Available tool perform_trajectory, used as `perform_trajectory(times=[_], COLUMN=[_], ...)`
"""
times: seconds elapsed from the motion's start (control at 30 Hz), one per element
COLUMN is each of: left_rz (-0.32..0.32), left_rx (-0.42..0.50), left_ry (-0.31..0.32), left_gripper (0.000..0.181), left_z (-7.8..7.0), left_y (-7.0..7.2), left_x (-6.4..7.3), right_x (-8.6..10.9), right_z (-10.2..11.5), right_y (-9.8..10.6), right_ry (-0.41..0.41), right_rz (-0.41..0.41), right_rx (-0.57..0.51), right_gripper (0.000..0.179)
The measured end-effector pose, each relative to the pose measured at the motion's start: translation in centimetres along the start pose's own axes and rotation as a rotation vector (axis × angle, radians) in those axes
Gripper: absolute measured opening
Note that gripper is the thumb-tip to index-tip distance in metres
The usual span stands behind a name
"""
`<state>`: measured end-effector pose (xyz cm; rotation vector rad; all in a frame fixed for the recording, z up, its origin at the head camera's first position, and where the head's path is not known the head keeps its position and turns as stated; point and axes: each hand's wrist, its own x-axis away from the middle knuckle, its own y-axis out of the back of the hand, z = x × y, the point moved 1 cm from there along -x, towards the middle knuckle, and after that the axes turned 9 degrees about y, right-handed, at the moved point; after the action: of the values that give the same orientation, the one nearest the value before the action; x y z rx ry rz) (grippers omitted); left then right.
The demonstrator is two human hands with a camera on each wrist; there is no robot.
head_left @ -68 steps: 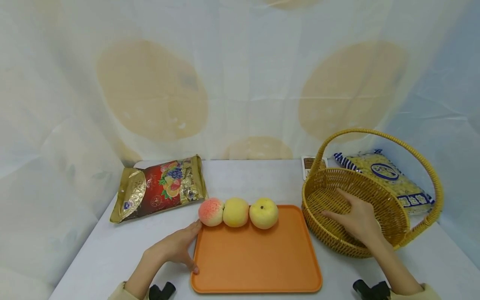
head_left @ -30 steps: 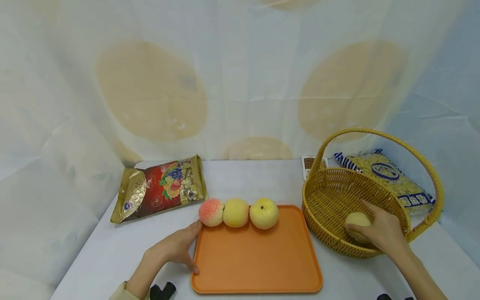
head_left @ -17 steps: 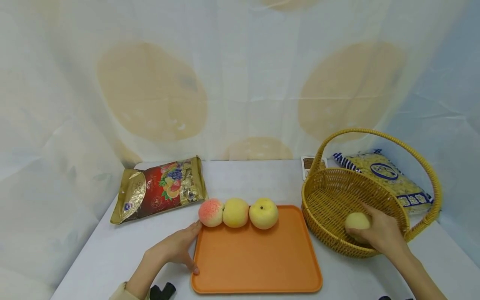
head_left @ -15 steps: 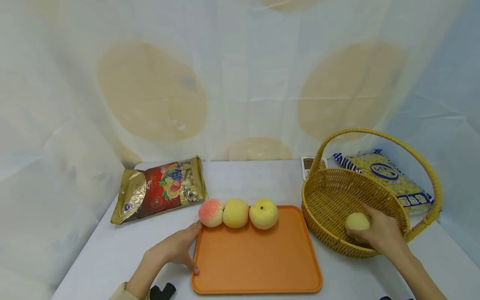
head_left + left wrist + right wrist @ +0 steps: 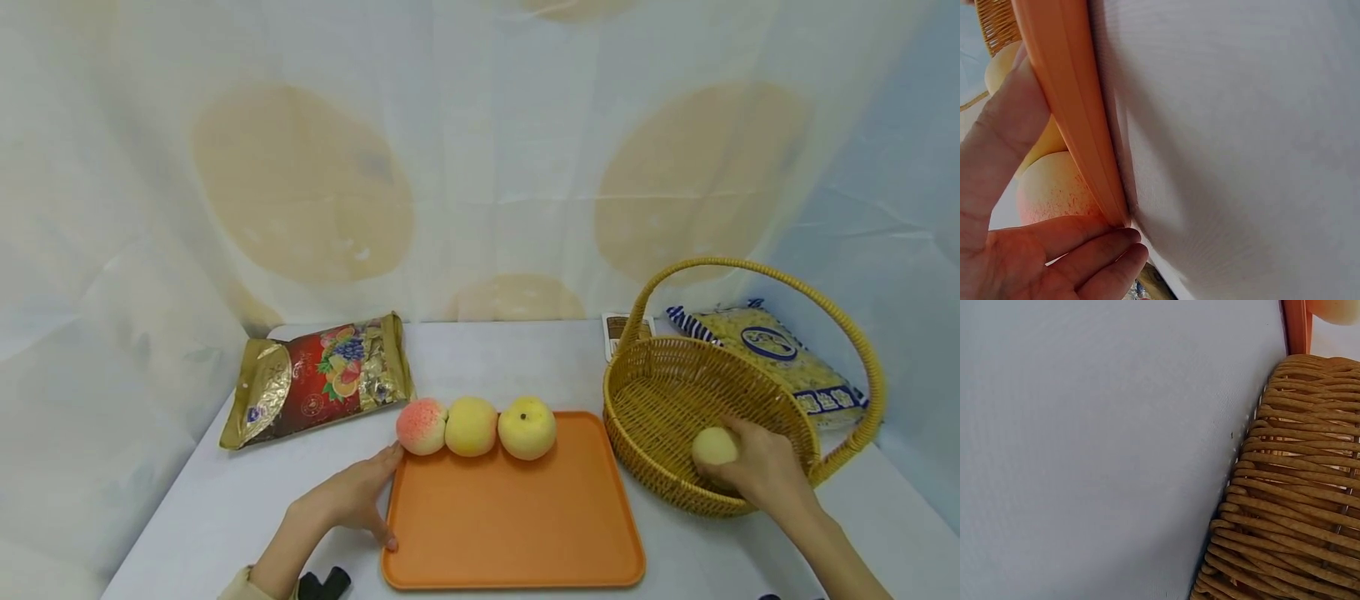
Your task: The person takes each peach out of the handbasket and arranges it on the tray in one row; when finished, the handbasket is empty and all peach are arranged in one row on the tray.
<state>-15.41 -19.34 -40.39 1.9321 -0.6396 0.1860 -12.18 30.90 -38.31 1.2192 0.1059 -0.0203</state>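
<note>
My right hand reaches into the yellow wicker basket and grips a pale yellow-green round fruit low inside it; part of the fruit is hidden behind the fingers. In the right wrist view the basket's woven side fills the right, and that hand is out of sight. Along the left edge of the orange tray, my left hand lies spread, thumb at the rim and fingertips by the far corner. A pink-tinged peach, a yellow peach and a yellow apple-like fruit sit in a row at the tray's far side.
A red and gold snack bag lies at the back left. Behind the basket are a yellow bag with blue-striped ends and a small printed card. The tall basket handle arches over the basket. Patterned curtains surround the white table.
My right hand, earlier spread over the middle of the basket, has moved right and nearer and taken hold of the pale fruit. The left hand and tray stay put.
</note>
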Motion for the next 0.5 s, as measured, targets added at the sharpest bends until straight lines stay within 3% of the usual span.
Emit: perform_trajectory(times=[0.23, 0.37, 0.5], left_rz=[0.003, 0.007, 0.003], left_rx=[0.002, -0.013, -0.022], left_ry=[0.004, 0.001, 0.001], left_gripper=[0.125, 0.125, 0.125], left_z=[0.1, 0.1, 0.1], left_y=[-0.1, 0.0, -0.1], left_x=[-0.1, 0.0, 0.0], right_x=[-0.3, -0.6, -0.9], right_z=[1.0, 2.5, 4.0], right_y=[0.2, 0.6, 1.1], right_ry=[0.029, 0.077, 0.109], right_rz=[-0.080, -0.167, -0.196], right_rx=[-0.017, -0.033, -0.056], right_gripper=[0.080, 0.075, 0.074])
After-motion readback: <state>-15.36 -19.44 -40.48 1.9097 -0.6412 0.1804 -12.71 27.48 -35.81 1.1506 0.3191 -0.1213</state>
